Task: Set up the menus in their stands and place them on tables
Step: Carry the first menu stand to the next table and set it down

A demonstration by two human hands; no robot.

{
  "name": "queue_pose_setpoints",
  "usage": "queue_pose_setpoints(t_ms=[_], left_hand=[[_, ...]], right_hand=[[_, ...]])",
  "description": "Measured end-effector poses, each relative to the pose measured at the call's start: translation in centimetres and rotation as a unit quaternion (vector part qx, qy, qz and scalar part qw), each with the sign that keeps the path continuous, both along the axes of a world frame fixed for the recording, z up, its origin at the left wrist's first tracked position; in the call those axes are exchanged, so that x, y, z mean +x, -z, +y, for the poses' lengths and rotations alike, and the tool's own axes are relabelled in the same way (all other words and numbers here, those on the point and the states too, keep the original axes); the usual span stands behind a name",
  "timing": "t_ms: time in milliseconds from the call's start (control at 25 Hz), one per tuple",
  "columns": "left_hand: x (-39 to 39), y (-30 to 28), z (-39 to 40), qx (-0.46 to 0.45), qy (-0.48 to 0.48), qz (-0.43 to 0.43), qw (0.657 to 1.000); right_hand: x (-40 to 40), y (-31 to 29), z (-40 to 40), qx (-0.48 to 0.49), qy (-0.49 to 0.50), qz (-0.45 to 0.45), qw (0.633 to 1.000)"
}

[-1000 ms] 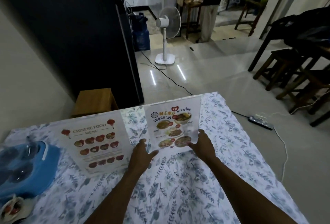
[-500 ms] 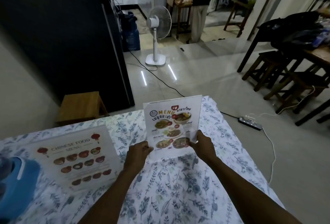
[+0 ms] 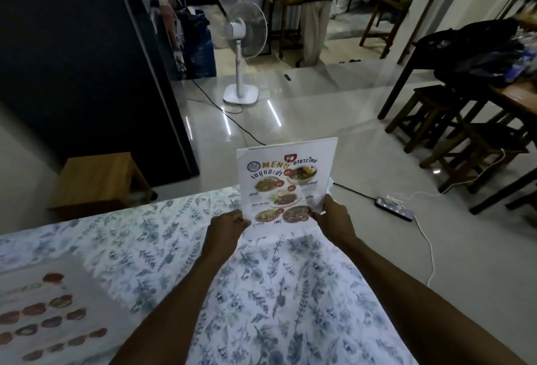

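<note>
Close by at 8 o'clock, a blurry second menu with red food pictures lies on the table with the flowery cloth. Up at 12 o'clock, the left hand and the right hand each pinch a bottom corner of the Thai menu, holding it upright over the far edge of the table. Farther away at 12 o'clock a white fan stands on the shiny floor, and at 10 o'clock sits a wooden stool.
</note>
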State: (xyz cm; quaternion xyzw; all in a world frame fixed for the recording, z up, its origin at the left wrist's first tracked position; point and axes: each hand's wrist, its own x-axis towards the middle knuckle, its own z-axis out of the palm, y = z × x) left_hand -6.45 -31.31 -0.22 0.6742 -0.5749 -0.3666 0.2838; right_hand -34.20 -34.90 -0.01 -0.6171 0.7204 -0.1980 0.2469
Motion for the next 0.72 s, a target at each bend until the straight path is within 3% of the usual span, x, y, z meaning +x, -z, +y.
queue_pose_setpoints(t_ms=[360,720], left_hand=[[-5.8,1.5,-10.2,-0.004,-0.055,-0.023,0.998],[-5.8,4.6,-12.3,0.000,-0.060,-0.077,0.995]], right_hand=[[-5.5,1.4,-12.2,-0.010,-0.052,-0.012,0.999],[-5.6,4.0,-14.7,-0.005,-0.057,-0.023,0.998]])
